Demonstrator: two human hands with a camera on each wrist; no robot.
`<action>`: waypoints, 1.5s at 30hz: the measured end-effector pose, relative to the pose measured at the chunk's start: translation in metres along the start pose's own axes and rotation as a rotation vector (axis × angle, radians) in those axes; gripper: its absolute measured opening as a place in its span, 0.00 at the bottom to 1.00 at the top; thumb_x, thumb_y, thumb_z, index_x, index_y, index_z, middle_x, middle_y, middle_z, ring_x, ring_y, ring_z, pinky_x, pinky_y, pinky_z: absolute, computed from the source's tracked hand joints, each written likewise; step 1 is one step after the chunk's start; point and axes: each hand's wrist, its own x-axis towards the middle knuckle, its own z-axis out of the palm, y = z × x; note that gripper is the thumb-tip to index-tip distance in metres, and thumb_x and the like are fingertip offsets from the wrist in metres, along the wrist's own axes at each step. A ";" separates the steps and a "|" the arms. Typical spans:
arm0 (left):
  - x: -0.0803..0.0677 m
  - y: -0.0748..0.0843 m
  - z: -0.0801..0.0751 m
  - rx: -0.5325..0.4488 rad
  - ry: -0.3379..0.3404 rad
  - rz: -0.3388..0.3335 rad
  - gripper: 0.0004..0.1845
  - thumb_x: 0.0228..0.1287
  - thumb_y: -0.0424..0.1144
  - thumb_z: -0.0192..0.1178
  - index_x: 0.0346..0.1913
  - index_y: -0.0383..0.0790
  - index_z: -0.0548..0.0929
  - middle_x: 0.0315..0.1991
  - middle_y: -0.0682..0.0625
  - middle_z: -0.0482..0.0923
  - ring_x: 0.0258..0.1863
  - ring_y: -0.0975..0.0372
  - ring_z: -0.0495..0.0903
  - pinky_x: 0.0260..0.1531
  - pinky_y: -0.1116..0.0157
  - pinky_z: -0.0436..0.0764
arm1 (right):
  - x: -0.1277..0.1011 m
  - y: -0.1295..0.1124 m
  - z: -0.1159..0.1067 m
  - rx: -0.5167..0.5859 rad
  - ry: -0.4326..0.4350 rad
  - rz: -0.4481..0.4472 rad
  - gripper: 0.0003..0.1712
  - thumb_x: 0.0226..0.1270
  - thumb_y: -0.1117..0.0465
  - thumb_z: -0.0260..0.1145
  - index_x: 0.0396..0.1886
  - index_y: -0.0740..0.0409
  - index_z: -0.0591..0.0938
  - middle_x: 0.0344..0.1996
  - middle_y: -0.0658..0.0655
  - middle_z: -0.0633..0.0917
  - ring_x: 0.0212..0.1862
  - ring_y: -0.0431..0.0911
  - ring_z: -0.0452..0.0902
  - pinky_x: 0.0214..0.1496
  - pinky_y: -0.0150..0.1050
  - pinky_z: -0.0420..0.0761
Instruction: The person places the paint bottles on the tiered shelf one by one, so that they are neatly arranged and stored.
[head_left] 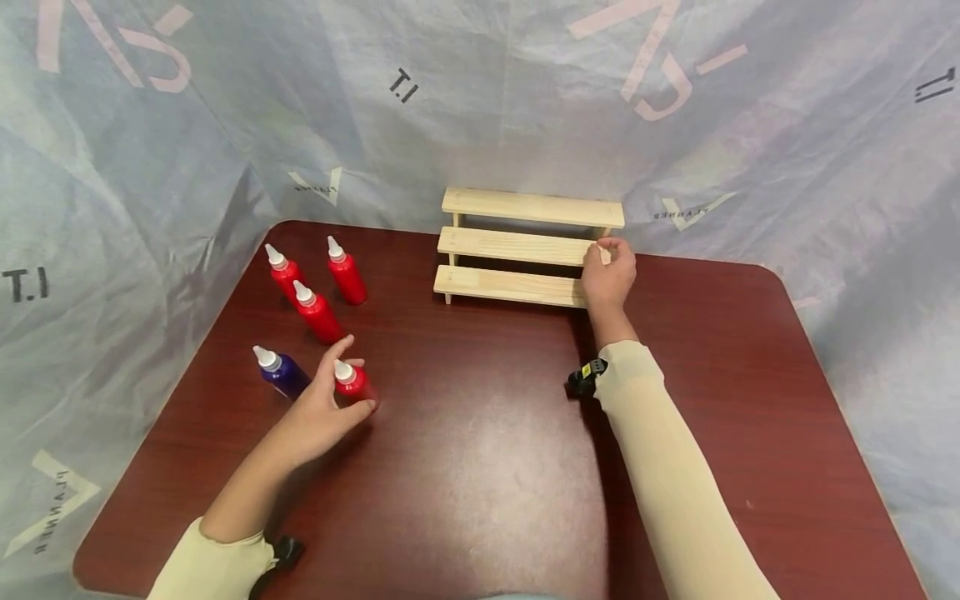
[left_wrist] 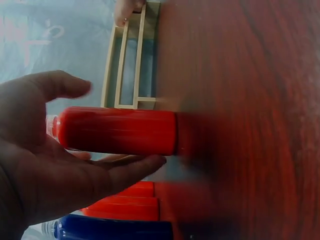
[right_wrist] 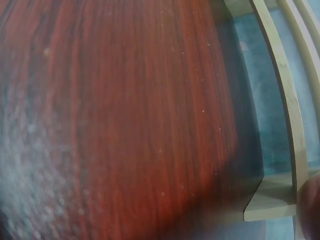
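Red bottle (head_left: 356,387) with white nozzle stands upright on the table (head_left: 487,467), front-left area, nearest of the bottles to the person. Left hand (head_left: 318,417) is around it: thumb on the far side, fingers on the near side, palm against the body. In the left wrist view the same red bottle (left_wrist: 117,131) lies between thumb and fingers; the fingers look only loosely curved, contact on the finger side is visible, thumb tip appears slightly off the bottle.

Just left of it: blue bottle (head_left: 281,372), upright, white nozzle, near the hand but apart from it. Behind these, three more red bottles (head_left: 317,314) in a loose cluster, all upright, none touched. The left wrist view shows two of the red ones and the blue one below the hand.

Right hand (head_left: 609,273) is at the right end of the wooden step shelf (head_left: 517,243), fingers curled, fingertips pinching the end of the middle step. The shelf has three steps and stands at the back middle of the table. The right wrist view shows only the shelf's side frame and tabletop; grip not visible there.

Both forearms wear beige sleeves (head_left: 667,450). Grey printed sheeting (head_left: 150,150) hangs behind and around the table.
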 end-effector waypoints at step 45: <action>0.047 0.039 0.025 -0.568 0.112 0.165 0.29 0.80 0.38 0.59 0.78 0.39 0.66 0.65 0.39 0.83 0.63 0.67 0.84 0.60 0.73 0.83 | -0.009 -0.002 0.005 -0.065 0.027 0.009 0.23 0.66 0.45 0.76 0.46 0.56 0.80 0.58 0.60 0.78 0.64 0.56 0.75 0.71 0.48 0.73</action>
